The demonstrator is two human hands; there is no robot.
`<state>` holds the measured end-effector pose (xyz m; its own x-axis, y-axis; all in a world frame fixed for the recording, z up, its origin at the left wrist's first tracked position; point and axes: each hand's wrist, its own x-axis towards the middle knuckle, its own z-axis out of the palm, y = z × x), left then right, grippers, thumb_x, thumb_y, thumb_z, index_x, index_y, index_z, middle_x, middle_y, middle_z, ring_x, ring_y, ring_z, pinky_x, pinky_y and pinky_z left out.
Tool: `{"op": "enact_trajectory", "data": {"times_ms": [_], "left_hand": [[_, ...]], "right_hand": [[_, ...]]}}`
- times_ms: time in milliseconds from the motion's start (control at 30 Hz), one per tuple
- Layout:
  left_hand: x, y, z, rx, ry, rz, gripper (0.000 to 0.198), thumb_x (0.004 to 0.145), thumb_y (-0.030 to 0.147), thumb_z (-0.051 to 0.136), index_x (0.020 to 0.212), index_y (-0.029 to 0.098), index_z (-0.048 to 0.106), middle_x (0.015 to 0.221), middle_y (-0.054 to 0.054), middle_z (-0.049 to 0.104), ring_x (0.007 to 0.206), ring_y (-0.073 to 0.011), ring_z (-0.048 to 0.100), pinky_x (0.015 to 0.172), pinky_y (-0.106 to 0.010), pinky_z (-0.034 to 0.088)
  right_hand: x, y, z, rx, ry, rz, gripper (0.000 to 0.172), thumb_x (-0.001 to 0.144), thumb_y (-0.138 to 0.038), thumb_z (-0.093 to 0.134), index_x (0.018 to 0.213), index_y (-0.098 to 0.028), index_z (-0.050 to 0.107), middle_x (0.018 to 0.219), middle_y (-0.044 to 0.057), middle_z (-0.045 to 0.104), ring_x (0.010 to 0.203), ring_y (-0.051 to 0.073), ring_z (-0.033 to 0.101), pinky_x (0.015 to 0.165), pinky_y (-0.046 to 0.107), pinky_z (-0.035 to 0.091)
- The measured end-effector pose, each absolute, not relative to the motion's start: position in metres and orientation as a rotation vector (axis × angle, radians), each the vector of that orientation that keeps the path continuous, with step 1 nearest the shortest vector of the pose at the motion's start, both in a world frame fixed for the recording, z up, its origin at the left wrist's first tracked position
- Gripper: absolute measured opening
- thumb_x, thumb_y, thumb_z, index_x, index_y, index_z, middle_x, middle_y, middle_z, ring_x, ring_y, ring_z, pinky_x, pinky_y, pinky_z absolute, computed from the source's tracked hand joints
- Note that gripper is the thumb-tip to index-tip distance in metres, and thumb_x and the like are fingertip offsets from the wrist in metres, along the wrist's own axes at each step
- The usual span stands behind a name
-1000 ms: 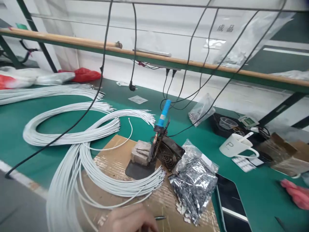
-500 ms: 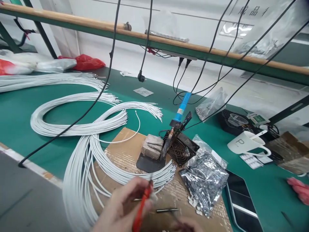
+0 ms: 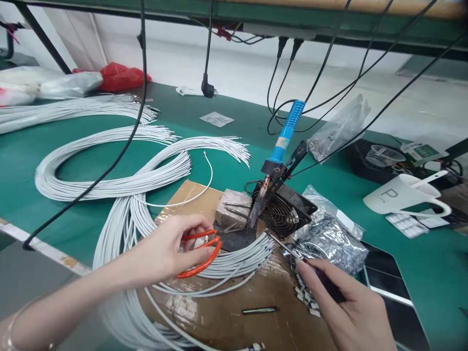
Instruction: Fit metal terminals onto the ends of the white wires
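Observation:
My left hand is closed around orange-handled pliers; their handles point right and the fingers hide part of them. Below it the cut ends of a white cable bundle fan out on the cardboard. In my right hand is a thin metal rod tool with a dark handle. Its tip points up and left, close to the cable ends. A short metal rod lies on the cardboard between the hands.
Behind the hands, a blue soldering iron rests in a stand beside a stone block and a fan. At right are a silvery bag, small white connectors, a phone and a mug. A black cord hangs across the left.
The view has tilted downward. My left hand has moved up with the pliers, which have turned to point right. My right hand has come up into view, holding the rod tool.

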<state>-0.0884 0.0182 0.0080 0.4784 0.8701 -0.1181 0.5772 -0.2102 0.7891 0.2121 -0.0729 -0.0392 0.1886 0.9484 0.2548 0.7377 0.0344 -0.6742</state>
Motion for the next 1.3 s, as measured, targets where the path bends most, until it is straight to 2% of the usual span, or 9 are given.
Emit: {"op": "enact_trajectory", "data": {"times_ms": [300, 567, 700, 800, 867, 933, 1033, 1167, 1300], "left_hand": [[-0.073, 0.041, 0.015, 1.853, 1.096, 0.305, 0.027, 0.092, 0.045, 0.064, 0.101, 0.021, 0.071, 0.092, -0.005, 0.072, 0.080, -0.0219, 0.062, 0.066, -0.029, 0.047], [-0.074, 0.050, 0.020, 1.762, 1.043, 0.289, 0.025, 0.091, 0.044, 0.069, 0.100, 0.021, 0.073, 0.093, -0.005, 0.074, 0.084, -0.0231, 0.064, 0.066, -0.029, 0.048], [-0.075, 0.058, 0.022, 1.725, 0.972, 0.256, 0.022, 0.091, 0.040, 0.071, 0.097, 0.019, 0.072, 0.087, -0.003, 0.071, 0.076, -0.0195, 0.060, 0.061, -0.027, 0.044], [-0.075, 0.065, 0.022, 1.705, 0.911, 0.208, 0.022, 0.091, 0.038, 0.072, 0.096, 0.017, 0.070, 0.078, -0.002, 0.067, 0.067, -0.0165, 0.055, 0.056, -0.025, 0.040], [-0.076, 0.070, 0.023, 1.690, 0.883, 0.170, 0.024, 0.092, 0.038, 0.070, 0.096, 0.015, 0.069, 0.071, 0.000, 0.063, 0.061, -0.0144, 0.050, 0.052, -0.024, 0.037], [-0.077, 0.072, 0.024, 1.677, 0.870, 0.149, 0.024, 0.092, 0.037, 0.070, 0.096, 0.014, 0.068, 0.069, 0.001, 0.060, 0.059, -0.0131, 0.047, 0.051, -0.024, 0.033], [-0.077, 0.073, 0.028, 1.666, 0.881, 0.156, 0.024, 0.090, 0.036, 0.072, 0.093, 0.013, 0.068, 0.068, 0.002, 0.057, 0.059, -0.0121, 0.044, 0.051, -0.024, 0.030], [-0.074, 0.075, 0.031, 1.649, 0.889, 0.166, 0.023, 0.086, 0.035, 0.076, 0.090, 0.013, 0.070, 0.068, 0.002, 0.058, 0.062, -0.0132, 0.047, 0.054, -0.025, 0.031], [-0.073, 0.075, 0.030, 1.627, 0.904, 0.165, 0.021, 0.083, 0.033, 0.077, 0.088, 0.014, 0.071, 0.070, 0.001, 0.061, 0.067, -0.0149, 0.052, 0.056, -0.025, 0.036]], "right_hand": [[0.218, -0.057, -0.047, -1.709, -1.702, 0.314, 0.030, 0.096, -0.055, 0.064, 0.088, -0.028, 0.076, 0.084, -0.004, 0.077, 0.069, 0.014, 0.070, 0.057, 0.018, 0.051], [0.222, -0.056, -0.047, -1.657, -1.768, 0.314, 0.025, 0.096, -0.049, 0.066, 0.088, -0.027, 0.075, 0.081, -0.003, 0.076, 0.067, 0.015, 0.070, 0.057, 0.020, 0.052], [0.230, -0.037, -0.035, -1.680, -1.834, 0.602, 0.042, 0.099, -0.057, 0.057, 0.078, -0.024, 0.073, 0.068, -0.001, 0.068, 0.056, 0.013, 0.058, 0.049, 0.022, 0.045], [0.234, -0.011, -0.023, -1.654, -2.002, 0.792, 0.069, 0.107, -0.061, 0.032, 0.062, -0.023, 0.067, 0.045, -0.005, 0.034, 0.039, 0.010, 0.032, 0.035, 0.023, 0.028], [0.237, 0.003, -0.018, -1.616, -2.149, 0.826, 0.075, 0.108, -0.062, 0.026, 0.050, -0.021, 0.052, 0.044, -0.007, 0.024, 0.037, 0.009, 0.024, 0.034, 0.022, 0.026], [0.241, 0.008, -0.017, -1.564, -2.265, 0.690, 0.072, 0.107, -0.062, 0.031, 0.050, -0.021, 0.045, 0.045, -0.006, 0.031, 0.039, 0.008, 0.028, 0.037, 0.021, 0.029], [0.248, 0.006, -0.021, -1.442, -2.333, 0.189, 0.064, 0.106, -0.062, 0.039, 0.059, -0.021, 0.050, 0.049, -0.004, 0.044, 0.042, 0.009, 0.039, 0.045, 0.025, 0.029], [0.256, 0.002, -0.029, -1.257, -2.313, -0.487, 0.052, 0.096, -0.049, 0.069, 0.060, -0.021, 0.046, 0.052, -0.003, 0.044, 0.050, 0.013, 0.043, 0.051, 0.031, 0.020], [0.253, 0.004, -0.036, -1.140, -2.326, -0.784, 0.041, 0.098, -0.040, 0.068, 0.067, -0.021, 0.049, 0.058, 0.000, 0.048, 0.058, 0.017, 0.047, 0.054, 0.031, 0.026]]}}
